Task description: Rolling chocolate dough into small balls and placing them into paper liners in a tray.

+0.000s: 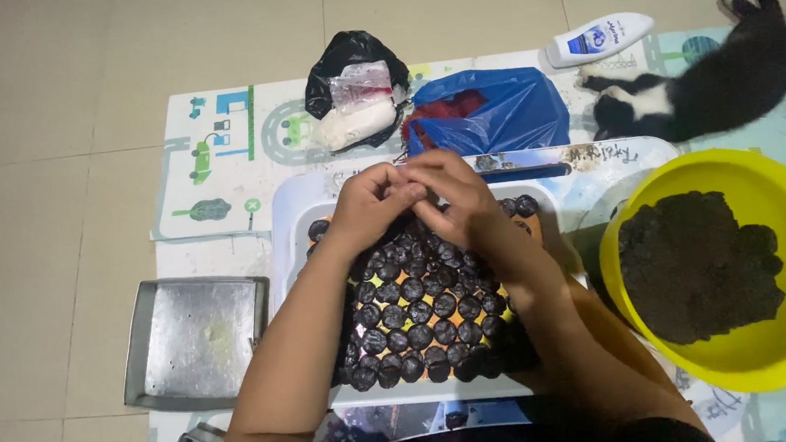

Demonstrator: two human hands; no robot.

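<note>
My left hand (370,206) and my right hand (453,200) meet above the far edge of a white tray (287,219). Their fingertips pinch together around something small and dark that the fingers mostly hide. The tray holds several rows of small dark round balls (416,314) laid on an orange sheet. A yellow bowl (767,170) with a mass of dark dough (696,263) stands to the right of the tray.
An empty metal tray (193,341) lies at the left on a printed play mat (227,131). Behind the white tray sit a black bag with a white packet (355,93), a blue plastic bag (495,108) and a white bottle (599,38). A black and white cat (709,88) lies at the far right.
</note>
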